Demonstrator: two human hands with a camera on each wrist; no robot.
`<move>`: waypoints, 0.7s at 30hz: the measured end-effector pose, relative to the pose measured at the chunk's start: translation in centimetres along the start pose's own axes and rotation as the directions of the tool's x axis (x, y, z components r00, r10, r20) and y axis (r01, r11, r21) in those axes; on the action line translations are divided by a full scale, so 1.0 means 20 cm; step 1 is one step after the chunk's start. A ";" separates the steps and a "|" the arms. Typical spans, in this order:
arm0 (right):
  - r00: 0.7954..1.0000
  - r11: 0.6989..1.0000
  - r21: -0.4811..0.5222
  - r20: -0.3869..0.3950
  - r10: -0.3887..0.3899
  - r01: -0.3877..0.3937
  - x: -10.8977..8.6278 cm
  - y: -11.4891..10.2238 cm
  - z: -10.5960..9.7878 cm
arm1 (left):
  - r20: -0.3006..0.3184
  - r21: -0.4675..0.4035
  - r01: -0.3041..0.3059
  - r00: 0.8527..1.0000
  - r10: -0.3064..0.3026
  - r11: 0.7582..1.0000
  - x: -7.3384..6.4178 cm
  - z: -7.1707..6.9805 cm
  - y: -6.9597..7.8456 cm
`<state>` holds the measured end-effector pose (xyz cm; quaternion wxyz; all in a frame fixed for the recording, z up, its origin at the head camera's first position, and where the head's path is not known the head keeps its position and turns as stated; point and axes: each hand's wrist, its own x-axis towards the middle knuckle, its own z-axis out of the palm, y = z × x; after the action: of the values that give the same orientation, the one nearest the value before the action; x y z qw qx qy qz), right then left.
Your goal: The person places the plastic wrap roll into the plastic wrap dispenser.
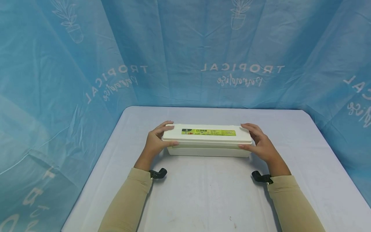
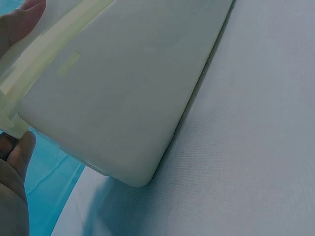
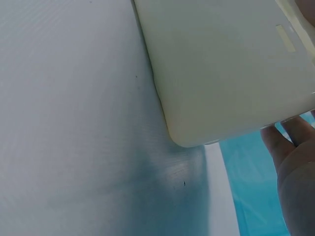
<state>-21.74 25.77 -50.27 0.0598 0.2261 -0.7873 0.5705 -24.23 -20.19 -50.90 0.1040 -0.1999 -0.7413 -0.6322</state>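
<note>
A long white plastic wrap dispenser box (image 1: 214,151) lies crosswise on the table, its lid (image 1: 174,136) on top bearing a yellow-green label (image 1: 208,132). My left hand (image 1: 153,141) grips its left end, thumb along the near side and fingers at the end and far edge. On the right end my right hand (image 1: 262,146) holds it the same way, its thumb on the near side just under the lid. Both wrist views show the smooth pale front of the box (image 2: 128,93) close up, with fingertips (image 3: 278,142) of the right hand at its end.
A white cloth covers the table (image 1: 208,193), with a few small specks near its front. Blue curtains (image 1: 185,48) with white lettering and plant drawings hang behind and at both sides. A black wrist camera (image 1: 158,173) sits on each wrist, below the beige sleeves (image 1: 127,203).
</note>
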 end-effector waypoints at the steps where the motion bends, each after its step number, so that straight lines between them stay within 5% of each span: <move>1: 1.000 1.000 -0.004 0.000 -0.001 0.001 0.00 -0.02 0.00 | 0.003 0.001 -0.004 1.000 0.004 1.000 0.00 0.00 0.00; 6: 0.999 0.999 -0.006 0.012 -0.040 0.040 -0.01 -0.13 0.00 | 0.017 0.000 -0.006 1.000 0.006 1.000 0.00 0.01 0.01; 12: 0.997 0.998 -0.007 0.032 -0.068 0.068 -0.02 -0.12 0.00 | 0.020 0.042 0.019 1.000 -0.019 0.999 -0.01 0.02 0.02; 21: 0.997 0.997 -0.029 0.032 -0.067 0.068 -0.03 -0.11 -0.01 | 0.040 0.030 -0.006 0.999 0.005 1.000 -0.03 0.04 0.16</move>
<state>-20.35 25.48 -48.42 0.0705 0.2606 -0.7885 0.5527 -22.32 -19.06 -48.38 0.0940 -0.2127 -0.7520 -0.6168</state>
